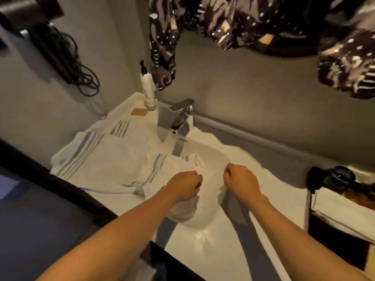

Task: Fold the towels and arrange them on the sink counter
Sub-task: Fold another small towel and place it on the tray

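A white towel with grey stripes lies spread and rumpled over the left of the white sink counter and partly into the basin. A second striped towel lies behind it. My left hand is curled over the basin and grips the white cloth at the towel's near right edge. My right hand is curled beside it, a little apart, over the basin; the bright white surface hides whether it pinches cloth.
A chrome faucet stands behind the basin. A white pump bottle and a tan square sit at the back left corner. A dark object and a white folded cloth sit at the right. Patterned fabric hangs above.
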`<state>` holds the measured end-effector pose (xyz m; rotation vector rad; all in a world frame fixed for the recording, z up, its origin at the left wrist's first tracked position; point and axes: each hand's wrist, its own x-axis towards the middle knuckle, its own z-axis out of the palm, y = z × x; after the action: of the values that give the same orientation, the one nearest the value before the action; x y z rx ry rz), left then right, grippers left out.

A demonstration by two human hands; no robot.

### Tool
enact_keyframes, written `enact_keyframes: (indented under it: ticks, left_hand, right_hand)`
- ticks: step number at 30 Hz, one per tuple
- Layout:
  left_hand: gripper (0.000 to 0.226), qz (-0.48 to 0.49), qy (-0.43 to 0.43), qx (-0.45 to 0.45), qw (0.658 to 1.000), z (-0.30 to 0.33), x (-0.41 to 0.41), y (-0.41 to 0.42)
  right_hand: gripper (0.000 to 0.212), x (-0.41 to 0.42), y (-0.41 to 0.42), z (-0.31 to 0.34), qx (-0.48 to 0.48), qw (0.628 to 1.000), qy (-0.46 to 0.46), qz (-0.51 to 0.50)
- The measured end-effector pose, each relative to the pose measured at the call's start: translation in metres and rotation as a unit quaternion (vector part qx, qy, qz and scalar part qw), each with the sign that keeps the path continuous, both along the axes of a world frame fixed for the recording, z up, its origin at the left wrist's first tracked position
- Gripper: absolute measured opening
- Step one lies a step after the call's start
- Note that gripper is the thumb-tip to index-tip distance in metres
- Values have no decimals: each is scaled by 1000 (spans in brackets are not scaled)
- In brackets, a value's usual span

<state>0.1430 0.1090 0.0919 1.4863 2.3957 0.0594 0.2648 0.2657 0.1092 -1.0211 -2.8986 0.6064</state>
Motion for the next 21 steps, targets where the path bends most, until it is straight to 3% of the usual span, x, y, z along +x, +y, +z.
enact_keyframes:
  ticks: [5,9,14,17,21]
  left_hand:
    - [40,94,-89,-91,987,-61,-77,-79]
    - [67,17,-90,-163,982,-96,-100,-90]
    - [42,-70,-51,-190,978,-126,-109,-83]
    - [66,-63,-128,-212,967,-124,-112,-88]
    - [44,-88,-232,-235,940,-111,-129,-90]
  right_hand:
    - [26,-53,-69,-76,-106,993,-56,14]
    - [31,-79,-98,-124,-149,986,-68,-42]
    - [29,-108,-109,-169,-150,969,-140,-141]
    - [21,-112,-114,-179,-118,964,-200,-128]
    - [29,-112,-115,-173,-121,957,-217,-147]
